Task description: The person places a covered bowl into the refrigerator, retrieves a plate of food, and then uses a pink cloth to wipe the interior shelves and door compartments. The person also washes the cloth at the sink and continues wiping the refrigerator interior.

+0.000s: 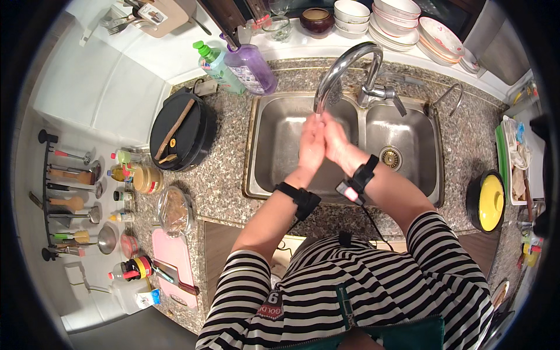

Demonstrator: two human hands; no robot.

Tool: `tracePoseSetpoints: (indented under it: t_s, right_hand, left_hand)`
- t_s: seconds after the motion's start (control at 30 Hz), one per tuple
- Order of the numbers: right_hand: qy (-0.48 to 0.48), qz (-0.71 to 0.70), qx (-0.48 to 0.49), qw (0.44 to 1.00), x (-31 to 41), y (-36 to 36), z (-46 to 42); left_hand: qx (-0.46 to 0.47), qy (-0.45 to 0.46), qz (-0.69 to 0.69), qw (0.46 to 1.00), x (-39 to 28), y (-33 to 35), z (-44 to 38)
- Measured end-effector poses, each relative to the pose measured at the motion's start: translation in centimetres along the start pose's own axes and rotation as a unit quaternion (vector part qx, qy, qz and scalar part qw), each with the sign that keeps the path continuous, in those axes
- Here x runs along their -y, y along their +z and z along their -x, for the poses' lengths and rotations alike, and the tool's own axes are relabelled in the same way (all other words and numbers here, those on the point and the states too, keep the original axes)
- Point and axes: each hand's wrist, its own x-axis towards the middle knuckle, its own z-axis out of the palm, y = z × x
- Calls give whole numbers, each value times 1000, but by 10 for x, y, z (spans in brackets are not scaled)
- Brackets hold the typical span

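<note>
My left hand [312,142] and my right hand [336,138] are pressed together below the spout of the chrome gooseneck faucet [341,65], over the left basin of the steel double sink [275,148]. Water seems to run onto the fingers. No object shows between the palms, and the finger positions are partly hidden where the hands overlap. Each wrist wears a black strap, and a cable hangs from the one on my right wrist. The faucet's lever [399,105] stands over the right basin, which has a round drain strainer [390,157].
Behind the sink stand a purple bottle [251,70], a green pump bottle [221,68] and stacked bowls [351,17]. Left are a black lidded pot [183,131], a covered glass bowl [174,210] and a knife [175,275] on a pink cutting board [170,245]. A yellow-lidded pot [491,203] sits right.
</note>
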Motion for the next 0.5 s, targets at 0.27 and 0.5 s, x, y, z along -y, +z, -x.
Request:
tracePoseSetpoints:
  t_s: [0.27, 0.5]
  right_hand:
    - [-31, 389, 64, 918, 9, -19, 6]
    - [-98, 399, 57, 910, -1, -25, 1]
  left_hand:
    - [-10, 56, -315, 947, -20, -11, -19]
    - [43, -72, -272, 959, -13, -16, -22]
